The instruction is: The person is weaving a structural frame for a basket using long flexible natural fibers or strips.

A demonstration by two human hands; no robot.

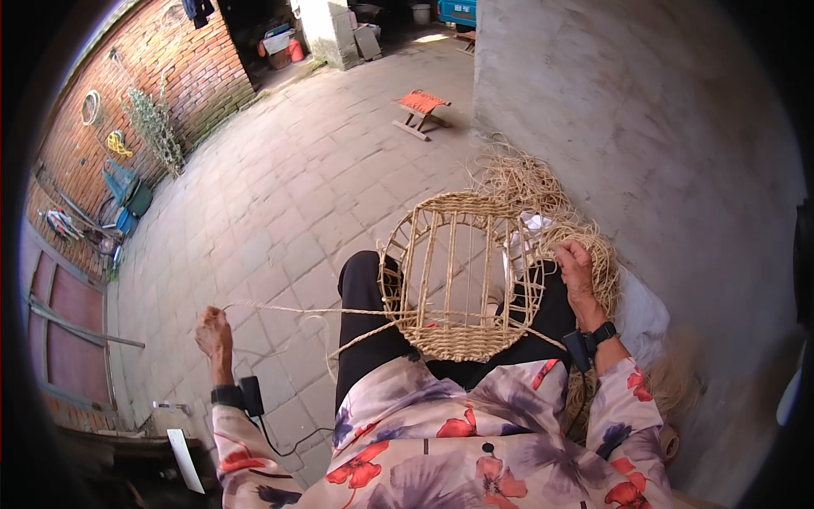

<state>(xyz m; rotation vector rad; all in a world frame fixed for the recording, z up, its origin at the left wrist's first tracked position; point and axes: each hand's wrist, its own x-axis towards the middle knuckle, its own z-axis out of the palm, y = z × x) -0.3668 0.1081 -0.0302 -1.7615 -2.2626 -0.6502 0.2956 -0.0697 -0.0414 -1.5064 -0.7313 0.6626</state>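
A round frame of twisted straw cord (pixel 462 343) rests across my lap, with woven bands at its near and far ends and open parallel strands between them. Out to the left, my left hand (pixel 214 333) is closed on a straw cord (pixel 297 310) that runs taut to the near-left part of the frame. My right hand (pixel 575 270) is at the frame's right side, its fingers curled; whatever may be in them is hidden. Loose cord ends also stick out from the frame's near edge.
Heaps of loose straw cord (pixel 524 180) lie along the grey wall (pixel 644 127) on my right. A folding stool (pixel 421 103) with an orange seat stands ahead on the paving (pixel 280 195). A brick wall (pixel 199 59) with hung items runs along the left.
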